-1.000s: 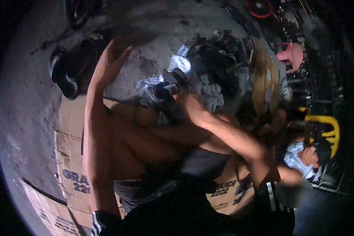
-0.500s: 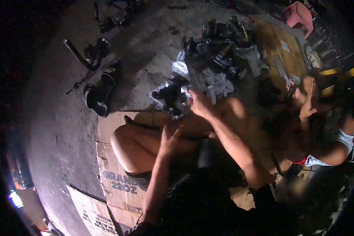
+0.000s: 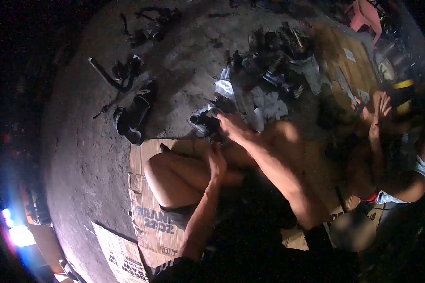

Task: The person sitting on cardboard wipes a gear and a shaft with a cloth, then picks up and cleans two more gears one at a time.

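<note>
A dark, greasy metal machine part [image 3: 200, 123] with round openings stands on the floor in front of my crossed legs. My right hand [image 3: 232, 126] is closed at its upper right side; shadow hides the exact grip and any small piece in the fingers. Just below the part is my left hand [image 3: 216, 158], its fingers pointing up at the lower edge. Those fingertips are dim, so contact cannot be made out. Crumpled pale wrapping [image 3: 225, 88] lies behind the part, and more grey wrapping [image 3: 269, 104] is to its right.
Dark metal parts [image 3: 281, 70] are piled behind. A pair of slippers [image 3: 130, 118] and a bent tube [image 3: 109, 78] lie left. Cardboard [image 3: 151, 203] is beneath me. At right, another person [image 3: 375, 113] holds a long flat blade [image 3: 345, 85]. A pink chair [image 3: 365, 19] stands far right.
My left hand has moved up and right toward the machine part. My right hand has shifted down slightly onto it; the shiny metal piece at its fingers no longer shows. The view has shifted.
</note>
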